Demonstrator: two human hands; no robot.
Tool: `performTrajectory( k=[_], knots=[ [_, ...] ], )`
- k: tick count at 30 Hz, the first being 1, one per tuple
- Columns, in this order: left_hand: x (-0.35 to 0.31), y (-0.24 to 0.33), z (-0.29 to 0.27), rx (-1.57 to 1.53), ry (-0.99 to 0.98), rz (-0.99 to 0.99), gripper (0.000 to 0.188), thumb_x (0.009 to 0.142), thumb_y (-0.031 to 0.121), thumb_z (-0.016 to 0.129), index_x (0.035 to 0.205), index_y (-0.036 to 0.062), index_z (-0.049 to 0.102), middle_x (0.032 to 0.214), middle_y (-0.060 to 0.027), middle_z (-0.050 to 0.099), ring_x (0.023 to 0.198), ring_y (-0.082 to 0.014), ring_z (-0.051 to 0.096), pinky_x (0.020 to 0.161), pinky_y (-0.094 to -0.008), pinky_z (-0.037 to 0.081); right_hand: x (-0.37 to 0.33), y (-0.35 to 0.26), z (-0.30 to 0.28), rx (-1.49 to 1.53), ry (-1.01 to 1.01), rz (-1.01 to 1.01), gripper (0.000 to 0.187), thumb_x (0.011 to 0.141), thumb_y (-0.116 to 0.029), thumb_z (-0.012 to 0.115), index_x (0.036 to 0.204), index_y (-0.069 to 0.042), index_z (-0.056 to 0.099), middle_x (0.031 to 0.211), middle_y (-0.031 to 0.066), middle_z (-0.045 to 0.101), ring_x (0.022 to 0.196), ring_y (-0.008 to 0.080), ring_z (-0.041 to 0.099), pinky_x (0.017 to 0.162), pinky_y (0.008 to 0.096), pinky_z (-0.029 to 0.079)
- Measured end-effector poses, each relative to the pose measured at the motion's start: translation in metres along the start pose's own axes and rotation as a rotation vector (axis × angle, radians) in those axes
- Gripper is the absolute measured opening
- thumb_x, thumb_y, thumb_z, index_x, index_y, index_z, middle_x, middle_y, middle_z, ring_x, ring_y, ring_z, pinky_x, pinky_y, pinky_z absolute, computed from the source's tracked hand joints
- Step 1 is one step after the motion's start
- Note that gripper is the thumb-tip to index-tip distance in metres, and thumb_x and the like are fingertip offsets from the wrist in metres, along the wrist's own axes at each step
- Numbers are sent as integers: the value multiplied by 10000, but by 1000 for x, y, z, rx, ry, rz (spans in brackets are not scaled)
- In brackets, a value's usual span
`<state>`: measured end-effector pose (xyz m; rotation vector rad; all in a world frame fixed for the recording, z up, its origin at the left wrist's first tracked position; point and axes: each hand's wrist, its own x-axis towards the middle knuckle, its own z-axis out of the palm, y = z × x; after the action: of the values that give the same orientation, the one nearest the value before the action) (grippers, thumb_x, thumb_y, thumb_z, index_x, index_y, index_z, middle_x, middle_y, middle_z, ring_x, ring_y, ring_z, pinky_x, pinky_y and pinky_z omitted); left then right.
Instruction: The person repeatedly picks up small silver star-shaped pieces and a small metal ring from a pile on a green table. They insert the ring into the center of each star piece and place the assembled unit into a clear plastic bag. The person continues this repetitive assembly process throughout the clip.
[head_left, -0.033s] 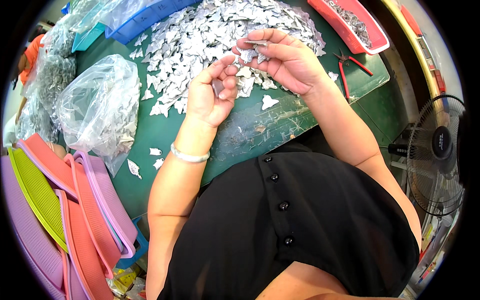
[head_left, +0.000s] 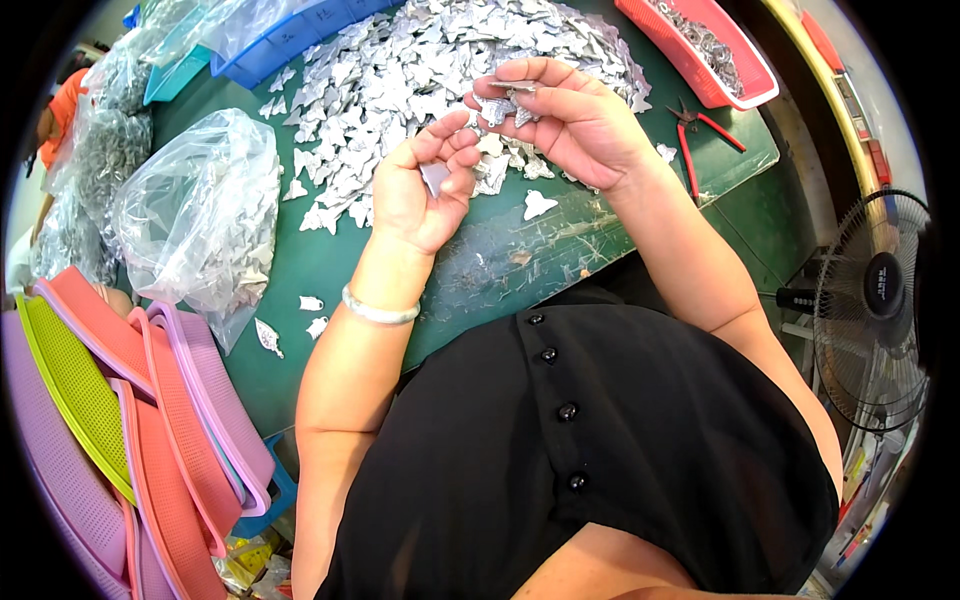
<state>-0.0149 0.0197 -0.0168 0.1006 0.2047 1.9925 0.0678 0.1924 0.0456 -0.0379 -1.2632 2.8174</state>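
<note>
My left hand [head_left: 408,208] is closed, its fingers curled over a flat silver metal charm [head_left: 435,179] in the palm. My right hand [head_left: 605,130] pinches several silver butterfly-shaped charms [head_left: 491,111] between thumb and fingers. The fingertips of both hands nearly meet at the front of a large heap of the same charms [head_left: 390,70] spread on the green table [head_left: 480,270]. One loose butterfly charm [head_left: 539,204] lies in front of the heap. What the left fingertips pinch is too small to make out.
Red-handled pliers [head_left: 688,150] lie at the right, beside a red basket [head_left: 715,95] of metal rings. A plastic bag [head_left: 190,200] of charms stands at the left. Stacked coloured baskets [head_left: 165,400] are at the lower left, a fan [head_left: 885,285] at the right.
The fingers of my left hand have shifted slightly, and a little more of the charm in its palm shows. My right hand stays in place.
</note>
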Motion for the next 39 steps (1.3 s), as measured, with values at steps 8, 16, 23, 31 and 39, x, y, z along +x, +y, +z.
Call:
performTrajectory(
  k=[8, 16, 23, 31, 39],
  knots=[
    [-4, -18, 33, -139, 3, 78, 596, 894, 411, 329, 1134, -127, 423, 1192, -263, 426, 1205, -382, 312, 1047, -482, 198, -3, 0, 7, -115, -7, -35, 205, 801, 54, 454, 987, 35, 538, 1004, 157, 582, 936, 231, 574, 808, 320, 471],
    [-4, -18, 27, -103, -60, 90, 611, 904, 427, 309, 1147, -125, 406, 1164, -248, 451, 1185, -374, 337, 1044, -482, 211, -4, 2, 12, -75, -64, -12, 200, 805, 46, 454, 991, 49, 528, 1002, 186, 575, 955, 251, 573, 828, 332, 471],
    [-4, -18, 36, -61, -22, 108, 625, 896, 446, 317, 1181, -107, 383, 1176, -211, 462, 1156, -335, 388, 1029, -474, 245, -7, 1, 13, -67, -70, -6, 203, 807, 44, 451, 994, 46, 529, 998, 193, 572, 977, 287, 564, 856, 363, 469],
    [-3, -18, 37, 24, 28, 115, 556, 901, 394, 337, 1149, -94, 435, 1150, -213, 478, 1077, -326, 467, 943, -431, 373, -10, -5, 15, -115, 19, 84, 208, 807, 24, 455, 1000, 69, 520, 969, 188, 580, 892, 269, 597, 770, 355, 509],
    [-4, -19, 35, 103, 81, 132, 342, 861, 170, 445, 1122, -49, 464, 1028, -184, 535, 891, -305, 565, 849, -403, 451, -11, -2, 23, -254, 126, 142, 238, 813, -31, 491, 1004, 109, 468, 868, 201, 583, 744, 240, 620, 639, 315, 537]
  ],
)
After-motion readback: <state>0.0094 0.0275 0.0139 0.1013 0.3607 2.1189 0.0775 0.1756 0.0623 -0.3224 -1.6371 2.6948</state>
